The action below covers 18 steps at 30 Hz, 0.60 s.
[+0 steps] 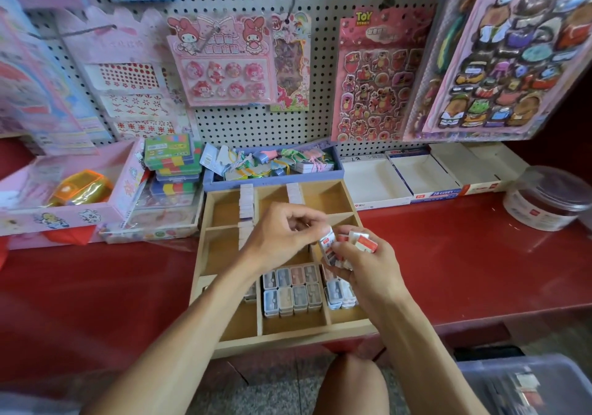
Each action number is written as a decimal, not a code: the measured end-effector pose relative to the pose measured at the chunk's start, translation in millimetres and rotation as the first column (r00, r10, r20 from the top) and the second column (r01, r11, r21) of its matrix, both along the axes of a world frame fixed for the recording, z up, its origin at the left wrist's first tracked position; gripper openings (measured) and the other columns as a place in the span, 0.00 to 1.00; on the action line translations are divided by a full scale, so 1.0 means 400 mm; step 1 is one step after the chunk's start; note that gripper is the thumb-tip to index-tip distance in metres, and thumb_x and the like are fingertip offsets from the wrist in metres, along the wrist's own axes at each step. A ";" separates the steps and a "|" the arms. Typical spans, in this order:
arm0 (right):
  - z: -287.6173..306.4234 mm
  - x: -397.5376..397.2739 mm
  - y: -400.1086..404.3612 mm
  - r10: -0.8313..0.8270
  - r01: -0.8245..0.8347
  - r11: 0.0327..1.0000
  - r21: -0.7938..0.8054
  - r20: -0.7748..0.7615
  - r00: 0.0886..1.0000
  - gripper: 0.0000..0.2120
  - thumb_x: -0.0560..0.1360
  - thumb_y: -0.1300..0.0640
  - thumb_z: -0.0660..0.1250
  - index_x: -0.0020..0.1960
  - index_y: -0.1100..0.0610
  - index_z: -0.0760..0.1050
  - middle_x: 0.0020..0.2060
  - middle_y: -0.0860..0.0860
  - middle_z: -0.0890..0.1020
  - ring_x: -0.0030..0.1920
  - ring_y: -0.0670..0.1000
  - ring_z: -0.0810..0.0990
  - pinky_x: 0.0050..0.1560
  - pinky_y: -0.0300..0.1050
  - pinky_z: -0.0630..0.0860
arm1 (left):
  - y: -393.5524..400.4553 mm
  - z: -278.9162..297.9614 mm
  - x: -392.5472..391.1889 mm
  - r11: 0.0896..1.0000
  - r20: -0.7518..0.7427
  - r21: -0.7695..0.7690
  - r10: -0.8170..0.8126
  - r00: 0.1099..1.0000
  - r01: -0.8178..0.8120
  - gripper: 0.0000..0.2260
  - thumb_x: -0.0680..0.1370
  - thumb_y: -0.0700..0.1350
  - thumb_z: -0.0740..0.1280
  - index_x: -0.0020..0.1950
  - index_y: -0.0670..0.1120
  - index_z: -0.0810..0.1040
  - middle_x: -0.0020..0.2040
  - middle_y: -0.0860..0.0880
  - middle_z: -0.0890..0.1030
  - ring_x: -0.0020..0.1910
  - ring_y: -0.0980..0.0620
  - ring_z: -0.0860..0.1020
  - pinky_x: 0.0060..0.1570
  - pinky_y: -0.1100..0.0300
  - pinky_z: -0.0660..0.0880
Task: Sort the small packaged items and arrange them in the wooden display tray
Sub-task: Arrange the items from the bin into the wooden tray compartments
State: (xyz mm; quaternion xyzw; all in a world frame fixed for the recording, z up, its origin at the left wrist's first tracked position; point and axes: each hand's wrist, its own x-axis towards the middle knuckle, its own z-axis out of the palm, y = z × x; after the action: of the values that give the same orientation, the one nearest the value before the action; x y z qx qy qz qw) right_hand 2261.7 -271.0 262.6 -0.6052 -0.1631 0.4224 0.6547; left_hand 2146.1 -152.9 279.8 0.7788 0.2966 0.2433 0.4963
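Hands meet above a wooden tray [205, 256] on a red counter [464, 254], where a person is sorting small packets. The right hand [362, 262] curls round a loose clutch of white-and-red packets [347, 245], several held at once and fanned at odd angles; the left hand [282, 235] hovers just beside it, fingers curled, thumb and forefinger seemingly pinching the edge of one packet, though the blur makes that contact uncertain. The risk looks plain: so many packets in one grip could slip as one is drawn out, and a dropped one might scatter into the wrong compartment or knock the neat rows of sharpeners [291, 289] lying directly below. Upright white packets [246, 212] lined along the far dividers could topple if a forearm brushes them. The tray's near edge juts past the counter's lip, so a heavy press there might tip it. Around it stand a pink box [80, 212], a blue tray of clips [272, 174], empty white cartons [416, 177] and a clear tub [551, 200]. A pegboard [320, 46] hung with sticker sheets backs the counter; a grey bin [525, 386] sits low at right on a speckled floor
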 end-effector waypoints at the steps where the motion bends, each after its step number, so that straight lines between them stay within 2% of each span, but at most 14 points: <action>1: 0.000 -0.005 0.006 0.003 -0.003 1.000 0.000 0.004 1.000 0.10 0.76 0.70 0.69 0.54 0.60 0.80 0.46 0.60 0.85 0.47 0.57 0.86 0.52 0.58 0.83 | 0.001 0.003 -0.007 1.000 0.004 -0.017 0.005 1.000 -0.005 0.08 0.73 0.46 0.75 0.52 0.49 0.86 0.45 0.53 0.86 0.41 0.53 0.83 0.37 0.60 0.78; 4: 0.008 -0.020 0.028 0.020 -0.020 1.000 0.023 -0.011 1.000 0.08 0.76 0.68 0.70 0.53 0.58 0.81 0.45 0.59 0.85 0.46 0.57 0.86 0.51 0.54 0.83 | 0.007 0.013 -0.030 0.999 -0.013 -0.031 0.012 1.000 -0.012 0.11 0.72 0.43 0.76 0.54 0.50 0.85 0.45 0.52 0.86 0.42 0.52 0.84 0.39 0.59 0.79; 7: 0.024 -0.039 0.050 0.011 -0.008 0.999 0.050 -0.052 0.999 0.08 0.76 0.68 0.69 0.52 0.59 0.80 0.42 0.57 0.86 0.43 0.53 0.86 0.49 0.49 0.83 | 0.033 0.035 -0.062 0.999 -0.015 -0.001 0.035 0.999 -0.035 0.12 0.73 0.38 0.74 0.56 0.44 0.84 0.46 0.52 0.85 0.39 0.57 0.81 0.34 0.66 0.75; 9: 0.031 -0.045 0.061 -0.018 0.019 0.998 0.053 -0.018 1.000 0.06 0.76 0.66 0.71 0.51 0.59 0.81 0.42 0.57 0.86 0.41 0.50 0.85 0.43 0.41 0.82 | 0.063 0.052 -0.094 0.997 0.005 0.027 0.066 0.998 -0.066 0.10 0.74 0.35 0.72 0.55 0.44 0.84 0.44 0.53 0.83 0.38 0.56 0.80 0.34 0.63 0.78; 11: 0.037 -0.048 0.071 -0.027 0.025 0.999 0.044 0.038 0.999 0.05 0.75 0.61 0.72 0.51 0.59 0.81 0.43 0.56 0.86 0.41 0.48 0.84 0.40 0.39 0.79 | 0.110 0.065 -0.129 0.991 0.029 0.053 0.121 0.992 -0.122 0.10 0.75 0.35 0.72 0.51 0.49 0.83 0.43 0.50 0.82 0.40 0.55 0.79 0.37 0.59 0.81; 14: 0.043 -0.049 0.088 0.009 -0.011 1.000 0.027 0.089 0.996 0.06 0.77 0.58 0.71 0.52 0.59 0.81 0.37 0.51 0.85 0.34 0.43 0.82 0.34 0.37 0.75 | 0.208 0.056 -0.169 0.954 -0.011 0.189 0.238 0.971 -0.231 0.15 0.74 0.36 0.72 0.46 0.58 0.81 0.43 0.53 0.81 0.39 0.60 0.78 0.41 0.64 0.76; 15: 0.045 -0.049 0.093 0.013 -0.016 0.999 0.033 0.085 0.996 0.05 0.77 0.59 0.71 0.52 0.59 0.80 0.36 0.50 0.84 0.32 0.43 0.81 0.32 0.36 0.74 | 0.241 0.049 -0.176 0.936 -0.041 0.239 0.276 0.960 -0.259 0.15 0.74 0.36 0.72 0.46 0.59 0.81 0.43 0.54 0.81 0.40 0.59 0.79 0.42 0.64 0.75; 18: 0.049 -0.051 0.108 0.009 -0.011 0.998 0.057 0.028 1.000 0.01 0.76 0.59 0.72 0.47 0.56 0.79 0.38 0.52 0.83 0.35 0.46 0.82 0.32 0.38 0.76 | 0.324 0.015 -0.188 0.898 -0.160 0.341 0.348 0.924 -0.279 0.10 0.74 0.37 0.72 0.48 0.52 0.83 0.42 0.54 0.81 0.46 0.51 0.81 0.47 0.59 0.75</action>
State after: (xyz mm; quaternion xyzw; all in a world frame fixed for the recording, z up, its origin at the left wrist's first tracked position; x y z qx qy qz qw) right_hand 2241.4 -227.9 282.3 -0.5912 -0.1870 0.4125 0.6673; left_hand 2071.0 -23.5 285.9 0.8106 0.4290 0.2778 0.2858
